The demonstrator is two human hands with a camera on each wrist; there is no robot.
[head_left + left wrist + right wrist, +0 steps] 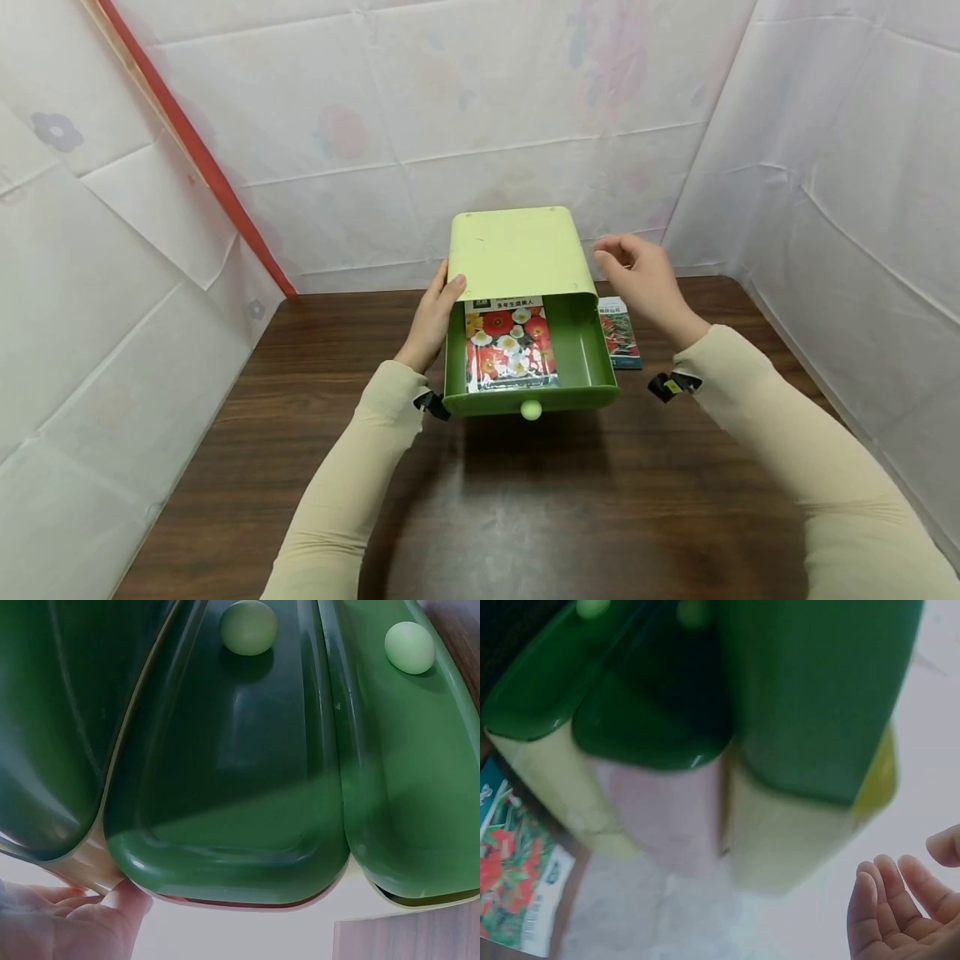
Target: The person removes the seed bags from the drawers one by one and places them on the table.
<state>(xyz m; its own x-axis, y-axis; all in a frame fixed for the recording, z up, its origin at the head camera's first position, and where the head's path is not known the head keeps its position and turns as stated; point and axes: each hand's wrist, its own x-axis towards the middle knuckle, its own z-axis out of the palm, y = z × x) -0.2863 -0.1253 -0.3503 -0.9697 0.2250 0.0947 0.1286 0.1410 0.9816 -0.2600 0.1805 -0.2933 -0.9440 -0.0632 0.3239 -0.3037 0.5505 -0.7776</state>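
A small drawer cabinet point(521, 250) with a pale yellow-green top stands on the table. Its top drawer point(585, 346) is pulled out, showing a dark green inside and a round knob point(531, 409). Inside lies a flower seed packet point(512, 346) with red and white blooms, its upper end under the cabinet top. My left hand point(433, 321) rests against the cabinet's left side, thumb at the top's front corner and fingers extended along the wall. Beside the right upper edge, my right hand point(647, 279) is raised with loosely bent fingers, holding nothing.
Another seed packet point(621, 333) lies on the table to the right of the cabinet, partly hidden behind it. Two closed green drawer fronts point(232, 772) sit below the pulled-out one. White sheets point(525, 108) enclose the dark wooden table point(315, 417) at the back and sides.
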